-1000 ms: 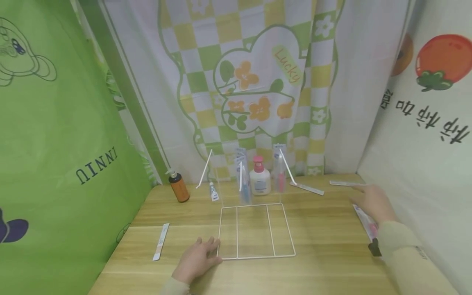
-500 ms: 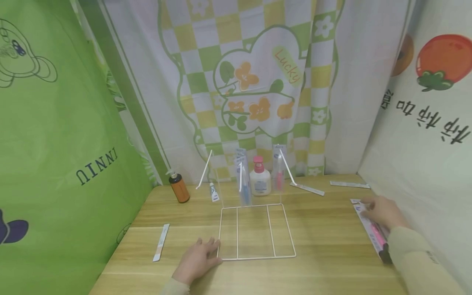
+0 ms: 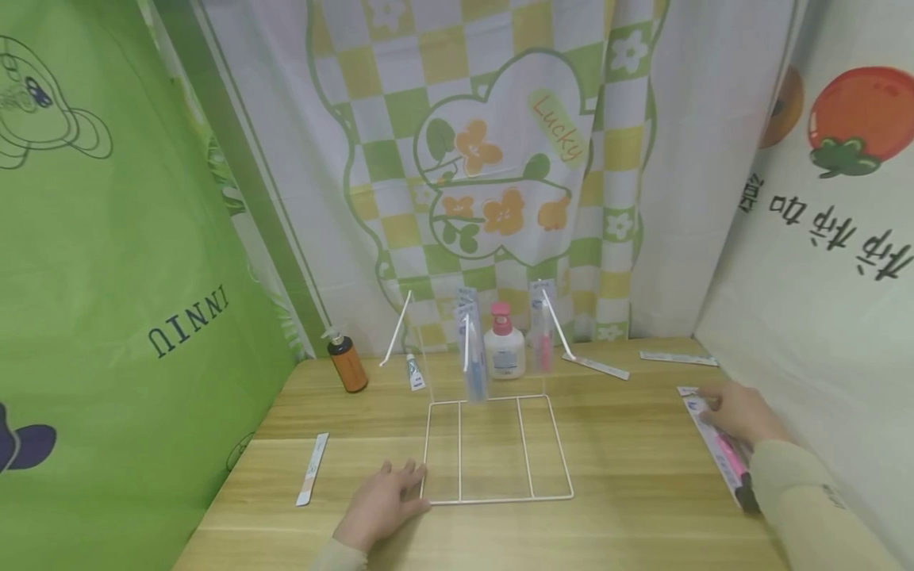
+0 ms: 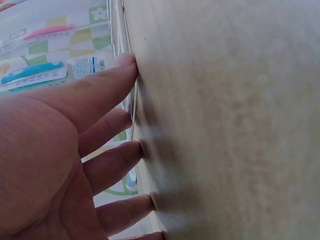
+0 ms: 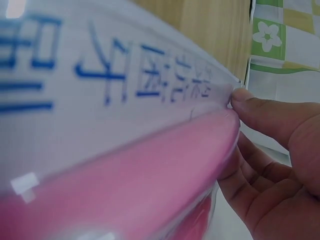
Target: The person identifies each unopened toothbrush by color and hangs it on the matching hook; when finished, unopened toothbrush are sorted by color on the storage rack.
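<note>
My right hand (image 3: 746, 412) pinches the upper part of a packaged pink toothbrush (image 3: 730, 456) at the table's right side. In the right wrist view, thumb and fingers meet on the edge of its clear pack (image 5: 115, 85), close to the lens. My left hand (image 3: 382, 503) rests on the tabletop with fingers spread, touching the left front corner of a white wire rack (image 3: 496, 500). From the rack's arms hang a packaged blue toothbrush (image 3: 476, 377) and another packaged pink toothbrush (image 3: 544, 349). Part of the right hand's fingers is hidden in the head view.
Behind the rack stands a white pump bottle (image 3: 505, 353) with a pink top. An amber pump bottle (image 3: 348, 365) and a small tube (image 3: 415, 373) are at the back left. Flat narrow packets lie at left (image 3: 312, 469), back (image 3: 598, 365) and back right (image 3: 678, 359). Curtains enclose the table.
My right hand has come down and toward me onto the packaged pink toothbrush and now pinches it. The pack has shifted slightly. The left hand stays at the rack's corner.
</note>
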Available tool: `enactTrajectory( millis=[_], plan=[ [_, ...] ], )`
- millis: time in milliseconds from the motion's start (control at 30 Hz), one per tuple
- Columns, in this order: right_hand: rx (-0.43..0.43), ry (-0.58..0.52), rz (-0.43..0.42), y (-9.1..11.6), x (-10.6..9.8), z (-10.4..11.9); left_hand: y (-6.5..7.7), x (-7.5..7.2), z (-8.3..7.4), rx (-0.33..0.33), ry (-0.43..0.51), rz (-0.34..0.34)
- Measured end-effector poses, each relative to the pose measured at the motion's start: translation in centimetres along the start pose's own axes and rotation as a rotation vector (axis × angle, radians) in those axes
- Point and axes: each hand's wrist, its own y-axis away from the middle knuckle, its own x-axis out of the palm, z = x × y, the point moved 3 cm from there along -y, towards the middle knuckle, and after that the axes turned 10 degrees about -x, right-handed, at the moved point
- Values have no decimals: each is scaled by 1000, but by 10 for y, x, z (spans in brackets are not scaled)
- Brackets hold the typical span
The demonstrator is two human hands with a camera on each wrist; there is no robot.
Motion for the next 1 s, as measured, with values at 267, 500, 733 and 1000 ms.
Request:
enactTrajectory(
  millis=[267,500,733,1000],
  plan=[
    [10,1,-13,0,2,2,0,-1,-1,-5,2,-1],
    [13,4,-48,1,6,1,0,-1,0,-2,-1,-1],
    [15,-9,-65,1,5,2,0,-1,-2,9,-9,-9],
    [17,-13,-91,8,-1,15,1,-3,-4,11,-9,-6]
  ],
)
